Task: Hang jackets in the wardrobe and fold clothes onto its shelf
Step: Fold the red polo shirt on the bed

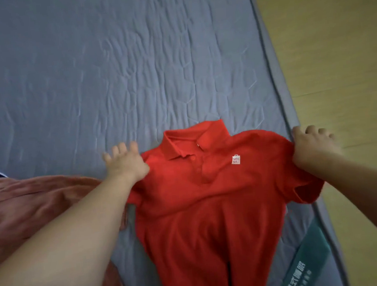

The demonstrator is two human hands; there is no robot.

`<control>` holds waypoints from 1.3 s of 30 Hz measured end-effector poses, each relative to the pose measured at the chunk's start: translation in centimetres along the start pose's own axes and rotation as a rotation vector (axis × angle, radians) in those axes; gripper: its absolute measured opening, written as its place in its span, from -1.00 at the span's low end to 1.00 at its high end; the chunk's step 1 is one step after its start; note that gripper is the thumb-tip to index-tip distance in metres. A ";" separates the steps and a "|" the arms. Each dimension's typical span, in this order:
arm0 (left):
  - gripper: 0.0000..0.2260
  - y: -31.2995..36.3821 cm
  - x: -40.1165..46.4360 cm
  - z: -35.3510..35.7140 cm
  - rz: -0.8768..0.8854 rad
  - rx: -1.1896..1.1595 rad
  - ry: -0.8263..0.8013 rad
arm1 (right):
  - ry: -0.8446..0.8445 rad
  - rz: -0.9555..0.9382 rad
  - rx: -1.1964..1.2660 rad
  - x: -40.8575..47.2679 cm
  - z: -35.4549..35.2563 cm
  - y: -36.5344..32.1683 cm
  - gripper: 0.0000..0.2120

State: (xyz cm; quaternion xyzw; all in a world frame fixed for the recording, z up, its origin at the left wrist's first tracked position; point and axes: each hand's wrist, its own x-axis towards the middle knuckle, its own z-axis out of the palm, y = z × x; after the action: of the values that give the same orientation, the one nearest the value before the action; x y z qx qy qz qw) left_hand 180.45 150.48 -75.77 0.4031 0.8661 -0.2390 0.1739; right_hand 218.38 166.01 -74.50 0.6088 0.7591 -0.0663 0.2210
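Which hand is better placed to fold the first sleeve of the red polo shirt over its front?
Probably the right hand: its grip is already on the shoulder of the red polo shirt beside the sleeve. The left hand lies with spread fingers at the other shoulder and grips nothing.

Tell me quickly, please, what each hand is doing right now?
Left hand: open, fingers spread, at the red cotton polo shirt's shoulder.
Right hand: grips the shirt's other shoulder.
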 end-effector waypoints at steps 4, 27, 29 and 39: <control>-0.42 6.2 1.8 0.8 -0.009 -0.391 -0.014 | -0.210 -0.071 0.142 0.5 1.9 -3.5 -0.52; -0.69 3.3 -19.3 19.1 -0.601 -1.390 -0.536 | -0.426 0.874 1.053 -21.1 17.0 -10.8 -0.39; -0.75 3.6 -20.8 18.9 -0.487 -1.402 -0.503 | -0.608 0.765 1.312 -22.1 17.1 -10.3 -0.72; -0.22 -3.8 -16.5 16.6 -0.391 -0.281 -0.568 | -0.767 0.167 0.196 -18.5 12.2 -3.0 -0.52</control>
State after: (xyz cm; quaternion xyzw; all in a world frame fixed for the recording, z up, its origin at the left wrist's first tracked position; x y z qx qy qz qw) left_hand 189.43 128.99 -80.21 0.1198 0.8683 -0.2487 0.4121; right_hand 221.59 144.17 -78.15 0.6177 0.5593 -0.3424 0.4340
